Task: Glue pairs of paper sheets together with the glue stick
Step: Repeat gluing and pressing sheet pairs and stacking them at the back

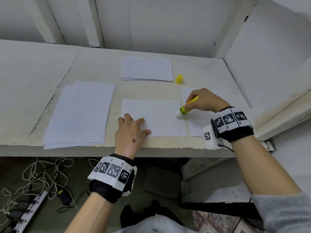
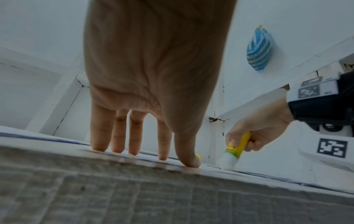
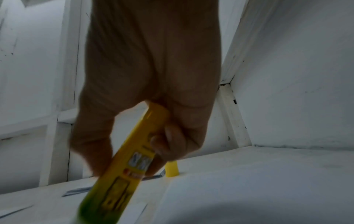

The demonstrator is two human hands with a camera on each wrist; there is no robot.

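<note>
A white paper sheet (image 1: 159, 118) lies at the middle front of the table. My left hand (image 1: 133, 130) presses its near left corner with straight fingers (image 2: 134, 136). My right hand (image 1: 203, 100) grips a yellow-green glue stick (image 1: 186, 108) (image 3: 122, 163) (image 2: 234, 150), tilted with its white tip on the sheet's right edge. Another sheet (image 1: 196, 125) lies under that hand to the right. The yellow cap (image 1: 179, 79) (image 3: 171, 169) stands upright behind.
A stack of paper (image 1: 79, 115) lies at the front left and a smaller stack (image 1: 146, 68) at the back middle. White walls (image 1: 269, 56) close the table's back and right. Cables and a power strip (image 1: 32, 209) lie on the floor.
</note>
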